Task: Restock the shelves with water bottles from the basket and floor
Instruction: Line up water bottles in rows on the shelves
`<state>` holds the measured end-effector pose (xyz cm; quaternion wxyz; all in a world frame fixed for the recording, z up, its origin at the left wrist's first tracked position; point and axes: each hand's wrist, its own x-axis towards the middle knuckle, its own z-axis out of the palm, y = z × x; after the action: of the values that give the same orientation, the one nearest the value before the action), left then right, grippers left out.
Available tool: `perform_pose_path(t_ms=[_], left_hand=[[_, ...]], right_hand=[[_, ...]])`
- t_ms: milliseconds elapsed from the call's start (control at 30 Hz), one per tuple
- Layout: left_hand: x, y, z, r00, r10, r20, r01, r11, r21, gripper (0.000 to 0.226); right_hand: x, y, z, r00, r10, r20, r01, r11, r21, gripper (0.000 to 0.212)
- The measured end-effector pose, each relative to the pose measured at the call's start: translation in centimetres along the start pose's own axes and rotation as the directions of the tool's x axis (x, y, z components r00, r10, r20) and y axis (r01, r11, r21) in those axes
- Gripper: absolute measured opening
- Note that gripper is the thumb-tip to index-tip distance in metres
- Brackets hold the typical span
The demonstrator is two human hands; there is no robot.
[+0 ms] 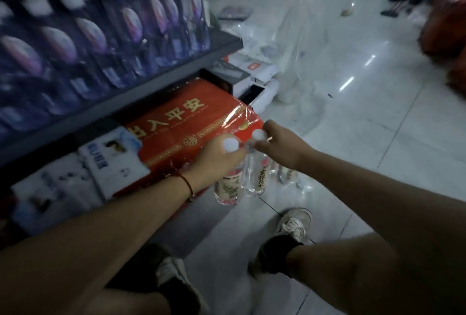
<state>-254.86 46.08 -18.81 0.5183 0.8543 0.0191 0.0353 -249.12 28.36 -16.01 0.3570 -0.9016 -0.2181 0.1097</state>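
Left hand grips one water bottle by its neck, right hand another, both low over the floor beside the shelf's front edge; necks may slip, dropping bottles

A row of bottles stands on the shelf at the left, a wrapped pack lies under it, and more bottles stand on the floor just right of the pack.
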Motion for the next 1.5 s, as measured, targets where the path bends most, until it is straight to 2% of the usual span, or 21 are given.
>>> perform_pose_path(t_ms=[100,200,233,300,367,467,567,700,767,833,967,1033,1067,1133,1233,1300,1367,1433,1500], left_hand=[[-4.2,3.4,-3.5,0.999,0.033,-0.024,-0.034,0.996,-0.079,0.033],[-8.3,5.8,-7.2,0.997,0.053,-0.058,-0.052,0.999,0.010,0.072],[-9.8,6.5,-8.1,0.997,0.052,-0.058,-0.050,0.998,0.049,0.069],[-12.8,7.5,-9.7,0.999,0.024,-0.047,-0.020,0.996,0.082,0.041],[-15.6,7.3,-10.9,0.998,-0.033,-0.058,0.037,0.997,0.068,0.026],[-18.9,6.2,-12.6,0.985,-0.122,-0.125,0.118,0.992,-0.036,0.027],[-21.1,4.9,-14.5,0.960,-0.199,-0.199,0.174,0.975,-0.138,0.018],[-22.8,2.1,-17.9,0.920,-0.277,-0.277,0.186,0.931,-0.314,0.055],[-23.6,0.9,-19.5,0.905,-0.321,-0.278,0.184,0.886,-0.425,0.049],[-24.2,0.0,-20.4,0.893,-0.371,-0.256,0.199,0.834,-0.515,0.041],[-24.3,-1.1,-21.5,0.844,-0.448,-0.295,0.217,0.789,-0.575,0.031],[-24.0,-1.2,-22.1,0.820,-0.471,-0.324,0.215,0.779,-0.589,0.033],[-23.8,-1.1,-22.5,0.812,-0.482,-0.330,0.211,0.769,-0.603,0.039],[-23.6,-0.9,-23.4,0.789,-0.506,-0.347,0.175,0.728,-0.663,0.046],[-24.1,-0.5,-25.4,0.737,-0.573,-0.359,0.142,0.650,-0.746,0.042],[-24.6,-0.6,-26.7,0.687,-0.634,-0.356,0.138,0.594,-0.792,0.045],[-25.0,-0.6,-27.3,0.635,-0.685,-0.357,0.113,0.539,-0.835,0.046],[-25.1,-0.7,-27.4,0.596,-0.687,-0.415,0.077,0.564,-0.822,0.049],[-25.3,-0.4,-27.3,0.584,-0.641,-0.498,-0.012,0.607,-0.795,0.056]], right_hand=[[-3.4,-5.3,-0.3,0.991,-0.082,-0.106,0.102,0.974,0.202,0.017],[-6.5,-10.1,0.2,0.976,-0.126,-0.179,0.187,0.907,0.378,0.024],[-7.2,-11.3,0.6,0.975,-0.143,-0.172,0.205,0.880,0.429,0.023],[-8.5,-13.5,1.9,0.974,-0.172,-0.149,0.225,0.826,0.516,0.023],[-9.4,-15.2,3.7,0.976,-0.203,-0.080,0.209,0.768,0.606,0.025],[-9.8,-17.5,5.9,0.969,-0.238,0.069,0.141,0.756,0.639,0.028],[-9.3,-19.1,7.4,0.938,-0.261,0.228,0.028,0.714,0.699,0.053],[-7.9,-20.5,9.4,0.832,-0.356,0.426,0.040,0.805,0.592,0.069],[-7.0,-21.1,10.7,0.778,-0.384,0.497,0.003,0.794,0.608,0.077],[-6.5,-21.5,12.5,0.742,-0.392,0.544,-0.025,0.794,0.607,0.067],[-5.5,-21.7,15.9,0.757,-0.317,0.570,-0.135,0.779,0.612,0.072],[-5.0,-22.1,16.6,0.761,-0.272,0.589,-0.195,0.770,0.607,0.056],[-4.8,-22.4,16.8,0.760,-0.235,0.606,-0.261,0.743,0.616,0.049],[-4.9,-22.9,17.1,0.722,-0.161,0.673,-0.436,0.650,0.623,0.051],[-5.2,-23.3,17.5,0.600,-0.120,0.791,-0.651,0.502,0.570,0.059],[-5.6,-23.2,17.9,0.552,-0.100,0.828,-0.710,0.464,0.529,0.072],[-6.7,-23.6,18.2,0.492,-0.158,0.856,-0.748,0.428,0.508,0.066],[-7.7,-24.2,18.5,0.477,-0.203,0.855,-0.742,0.428,0.516,0.056],[-7.9,-24.6,18.5,0.487,-0.223,0.844,-0.727,0.432,0.533,0.059]])
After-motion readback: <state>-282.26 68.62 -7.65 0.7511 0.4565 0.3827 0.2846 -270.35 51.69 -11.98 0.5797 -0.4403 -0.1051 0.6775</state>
